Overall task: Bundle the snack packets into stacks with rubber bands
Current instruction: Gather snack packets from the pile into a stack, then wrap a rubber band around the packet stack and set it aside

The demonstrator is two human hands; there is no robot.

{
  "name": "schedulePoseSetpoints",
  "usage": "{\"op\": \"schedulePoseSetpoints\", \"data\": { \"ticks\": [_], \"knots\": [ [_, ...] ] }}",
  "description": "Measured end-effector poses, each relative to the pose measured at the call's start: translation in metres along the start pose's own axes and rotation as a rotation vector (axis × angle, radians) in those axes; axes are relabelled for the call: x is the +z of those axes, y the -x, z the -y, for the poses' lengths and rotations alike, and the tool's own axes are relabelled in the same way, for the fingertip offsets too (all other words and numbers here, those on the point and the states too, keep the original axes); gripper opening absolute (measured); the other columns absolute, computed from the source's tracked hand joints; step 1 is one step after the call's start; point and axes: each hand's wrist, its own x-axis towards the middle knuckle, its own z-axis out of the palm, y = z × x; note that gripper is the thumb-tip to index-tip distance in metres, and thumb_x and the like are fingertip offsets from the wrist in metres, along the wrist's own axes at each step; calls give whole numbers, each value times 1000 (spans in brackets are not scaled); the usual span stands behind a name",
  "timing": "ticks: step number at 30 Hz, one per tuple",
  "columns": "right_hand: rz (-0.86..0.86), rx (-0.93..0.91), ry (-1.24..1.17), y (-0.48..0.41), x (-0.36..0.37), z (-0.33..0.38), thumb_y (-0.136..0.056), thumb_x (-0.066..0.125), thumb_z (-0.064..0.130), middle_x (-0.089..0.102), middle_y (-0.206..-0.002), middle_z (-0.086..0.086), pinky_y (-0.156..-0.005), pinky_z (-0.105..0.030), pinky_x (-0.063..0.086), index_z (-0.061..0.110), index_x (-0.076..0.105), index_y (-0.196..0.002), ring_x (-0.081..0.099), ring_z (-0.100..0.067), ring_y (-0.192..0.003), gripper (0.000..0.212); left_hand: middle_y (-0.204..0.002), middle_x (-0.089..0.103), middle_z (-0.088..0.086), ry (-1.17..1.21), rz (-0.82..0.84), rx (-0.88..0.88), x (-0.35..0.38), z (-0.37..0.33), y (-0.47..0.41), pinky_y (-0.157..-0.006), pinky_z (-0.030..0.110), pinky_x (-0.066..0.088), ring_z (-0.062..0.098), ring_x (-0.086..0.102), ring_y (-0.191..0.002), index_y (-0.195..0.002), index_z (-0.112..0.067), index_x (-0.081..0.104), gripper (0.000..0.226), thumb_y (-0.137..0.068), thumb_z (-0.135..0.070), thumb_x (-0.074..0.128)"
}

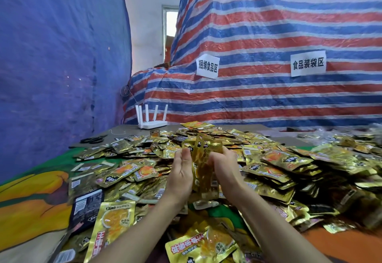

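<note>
A loose heap of snack packets covers the table; the slick upright stack held above it could fan out and slide back in, being unbanded. The left hand presses it with straight fingers; the right hand presses the other side, fingers hidden, so its grip I cannot tell.

Snack packets lie heaped across the table, and near the heap's middle a stack of packets stands upright between the left hand and the right hand. A router sits at the table's far edge, with scissors to its near left. Behind the table rises a covered pile, which bears a left sign and a right sign.
</note>
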Motion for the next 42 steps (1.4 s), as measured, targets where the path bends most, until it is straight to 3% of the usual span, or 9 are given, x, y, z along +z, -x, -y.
{"op": "schedulePoseSetpoints", "data": {
  "ticks": [4,8,12,16,19,24,29,34,42],
  "knots": [
    [31,-6,21,0,4,-4,-70,51,23,56,-67,2,-59,-34,48,14,50,-80,53,-17,-64,13,-133,53,-18,118,66,92,-6,-1,-1,-97,4,31,-16,44,-117,-141,-33,39,68,-83,-68,38],
    [-7,33,102,0,4,-10,-70,48,17,68,-92,-16,-80,-50,58,6,60,-94,67,-33,-86,29,-97,78,2,165,186,95,-11,5,-6,-68,18,55,18,73,-92,-106,-11,73,28,-82,-28,73],
    [1,149,-191,2,1,-12,-64,43,7,58,-72,-8,-70,-37,49,13,62,-71,55,-27,-75,22,-92,76,14,28,318,85,-16,4,-7,-71,32,59,26,74,-85,-100,-1,71,30,-74,-13,79],
    [57,102,-391,2,4,-13,-80,53,39,74,-97,-17,-83,-45,57,10,77,-97,70,-36,-98,41,-85,72,13,-117,429,131,-13,2,-4,-77,34,57,24,71,-81,-93,-10,70,29,-67,-22,69],
    [96,116,-306,2,7,-12,-80,56,67,77,-91,-7,-75,-36,57,18,79,-90,75,-21,-86,55,-91,71,8,-205,485,199,-10,3,-1,-80,43,57,26,68,-90,-96,-24,66,30,-68,-35,67],
    [92,121,-320,1,7,-4,-86,63,30,71,-85,-7,-81,-39,55,14,77,-87,68,-25,-88,21,-94,70,5,-52,303,216,4,10,0,-77,36,58,20,69,-91,-108,-18,61,47,-61,-21,67],
    [49,144,-320,3,2,7,-63,54,27,74,-104,-9,-85,-40,53,14,79,-83,65,-25,-99,35,-101,69,-1,-25,360,200,11,16,-1,-73,23,55,6,68,-94,-116,-25,58,54,-65,-9,70],
    [-134,-17,-11,8,-6,25,-96,48,19,68,-99,5,-84,-31,43,18,72,-90,58,-15,-101,25,-93,61,7,-186,314,233,12,15,3,-56,21,46,15,59,-79,-107,-24,52,40,-79,0,65],
    [-193,-222,500,35,-64,47,-99,55,34,62,-95,9,-71,-27,50,26,59,-97,60,-3,-85,9,-92,60,-3,-267,369,564,10,-3,16,-62,14,45,6,60,-78,-113,-39,44,52,-87,-2,68]
  ]
}}
